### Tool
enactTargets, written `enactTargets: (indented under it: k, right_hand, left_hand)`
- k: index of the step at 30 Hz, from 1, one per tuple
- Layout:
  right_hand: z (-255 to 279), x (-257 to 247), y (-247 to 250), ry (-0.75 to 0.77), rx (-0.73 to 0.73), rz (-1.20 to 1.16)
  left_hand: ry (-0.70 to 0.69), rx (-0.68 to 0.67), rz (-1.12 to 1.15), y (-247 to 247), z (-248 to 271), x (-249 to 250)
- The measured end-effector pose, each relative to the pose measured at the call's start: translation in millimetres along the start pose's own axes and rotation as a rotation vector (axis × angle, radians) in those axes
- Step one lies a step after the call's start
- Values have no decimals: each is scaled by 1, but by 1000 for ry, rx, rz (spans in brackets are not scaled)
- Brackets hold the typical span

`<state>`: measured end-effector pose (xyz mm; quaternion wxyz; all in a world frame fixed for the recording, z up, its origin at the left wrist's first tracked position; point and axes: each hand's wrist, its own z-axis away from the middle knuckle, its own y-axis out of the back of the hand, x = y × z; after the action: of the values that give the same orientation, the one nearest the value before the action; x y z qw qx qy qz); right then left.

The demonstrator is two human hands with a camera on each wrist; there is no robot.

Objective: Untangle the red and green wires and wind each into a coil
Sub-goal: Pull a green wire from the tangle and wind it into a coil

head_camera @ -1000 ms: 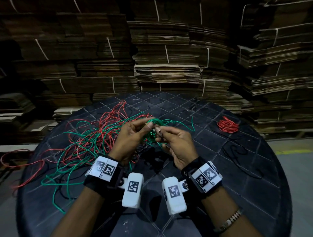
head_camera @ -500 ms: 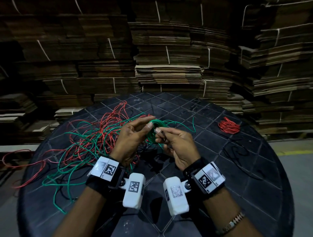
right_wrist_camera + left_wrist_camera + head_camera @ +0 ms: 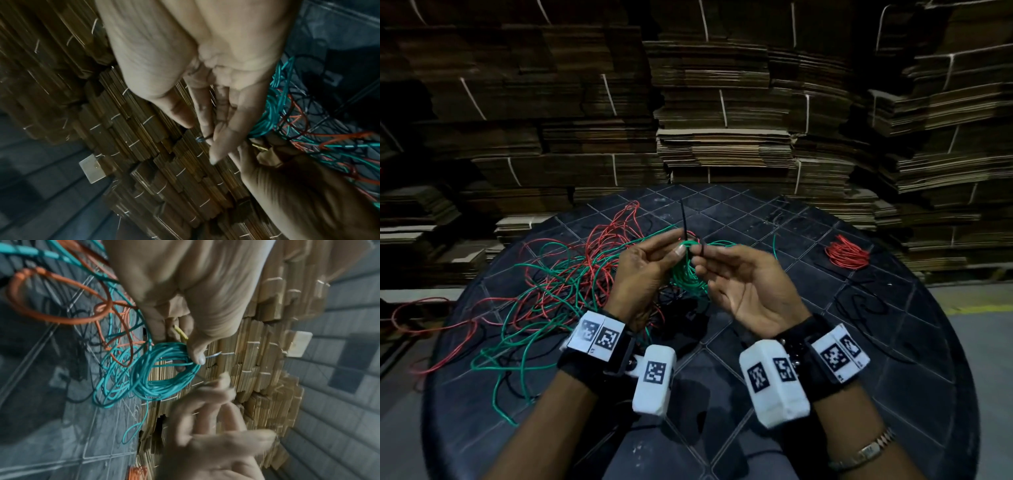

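Observation:
My left hand (image 3: 677, 253) pinches a small coil of green wire (image 3: 688, 274) at its top, above the middle of the round black table (image 3: 774, 445). A thin black tie (image 3: 682, 219) crosses the coil and one end sticks straight up. Palm up, my right hand (image 3: 700, 256) pinches the tie's other end between thumb and forefinger, its other fingers loose. The left wrist view shows the green coil (image 3: 164, 371) hanging from my left fingers (image 3: 195, 352). In the right wrist view my right fingertips (image 3: 207, 138) grip the tie. A loose red and green tangle (image 3: 558, 284) lies to the left.
A finished red coil (image 3: 847, 255) lies at the table's far right. Thin black cords (image 3: 859, 305) lie on the right half. Some red wire (image 3: 417, 311) hangs over the left edge. Tall stacks of flattened cardboard (image 3: 722, 137) stand close behind the table.
My right hand has rolled palm up and spread its lower fingers. The black tie's end now stands up above the green coil. The left hand still holds the coil in place.

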<state>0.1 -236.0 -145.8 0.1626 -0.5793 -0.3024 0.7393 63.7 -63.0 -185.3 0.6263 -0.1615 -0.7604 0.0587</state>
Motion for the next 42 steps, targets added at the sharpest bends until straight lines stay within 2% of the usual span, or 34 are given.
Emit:
enactTargets:
  k: [2,5,10,12,15,19,25,36,42]
  right_hand:
    - [4,-5,2,21,-49,19]
    - [4,-8,5,126,11,156]
    - [-2,-12,14,305,259,336]
    - [-2,-9,17,418,348,475]
    - [-3,-7,17,523,443,609]
    - [-4,-8,15,512,479,541]
    - [-1,-9,10,464,375,341]
    - [2,-10,2,396,235,252]
    - [1,-10,4,318,226,264]
  left_hand:
    - [-16,-17,-35,0,0,-1]
    - [-40,-21,-91,-2,1,0]
    - [-63,-47,-193,-4,4,2]
    - [-79,-72,-228,-4,4,3]
    - [-114,-123,-294,-5,6,4]
    - [-137,-159,-349,-7,6,3]
    - [-128,-179,-359,-10,9,2]
    - [-76,-129,-278,-12,8,1]
    - [-80,-138,-272,-12,10,5]
